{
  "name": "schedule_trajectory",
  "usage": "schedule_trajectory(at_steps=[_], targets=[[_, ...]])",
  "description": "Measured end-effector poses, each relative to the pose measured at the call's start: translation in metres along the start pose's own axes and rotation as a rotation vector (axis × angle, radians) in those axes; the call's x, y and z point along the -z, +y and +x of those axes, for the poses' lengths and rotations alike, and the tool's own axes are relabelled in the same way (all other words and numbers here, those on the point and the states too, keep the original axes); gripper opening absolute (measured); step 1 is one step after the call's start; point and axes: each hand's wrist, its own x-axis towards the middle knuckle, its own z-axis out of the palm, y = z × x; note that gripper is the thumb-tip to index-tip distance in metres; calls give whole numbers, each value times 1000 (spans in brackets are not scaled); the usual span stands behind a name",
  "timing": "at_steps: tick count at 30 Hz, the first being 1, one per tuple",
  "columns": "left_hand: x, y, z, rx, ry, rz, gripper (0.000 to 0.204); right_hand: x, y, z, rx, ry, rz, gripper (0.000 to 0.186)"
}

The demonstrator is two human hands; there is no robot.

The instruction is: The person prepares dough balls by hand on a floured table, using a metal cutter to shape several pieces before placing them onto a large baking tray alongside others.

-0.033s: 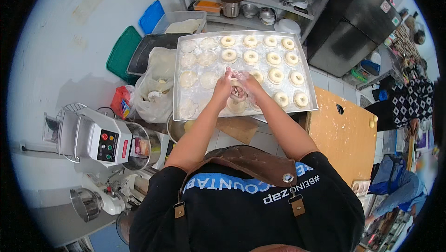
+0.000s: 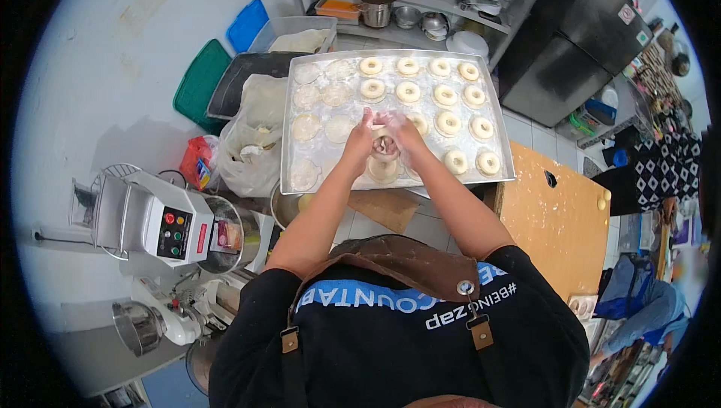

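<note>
A wide metal tray (image 2: 290, 130) dusted with flour carries several raw dough rings (image 2: 448, 123). Toward its left side lie bare round marks in the flour. Over the near middle of the tray, my left hand (image 2: 362, 145) and my right hand (image 2: 406, 140) come together around one pale dough ring (image 2: 386, 152). Their fingers curl about it from both sides, and some fingertips show through its hole. Below the hands is a round floury spot (image 2: 384, 171) on the tray. My palms hide part of the ring and a neighbouring dough piece.
A wooden table (image 2: 556, 213) stands right of the tray, with small dough pieces at its edge. Left are a plastic bag (image 2: 251, 160), a mixing machine (image 2: 176, 220) and a stand mixer (image 2: 169, 318). Shelves (image 2: 405, 36) and a dark fridge (image 2: 567, 55) stand beyond. Other people are at the far right.
</note>
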Motion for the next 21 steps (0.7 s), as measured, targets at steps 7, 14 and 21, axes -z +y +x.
schedule_trajectory(at_steps=[7, 14, 21], targets=[[37, 24, 30, 17, -10, 246, 55, -29, -16, 18, 24, -75, 1, 23], [25, 63, 54, -127, 44, 12, 62, -47, -16, 73, 250, 128, 318, 25], [40, 83, 107, -161, 9, -193, 58, -75, -28, 115, 423, 435, 199, 30]])
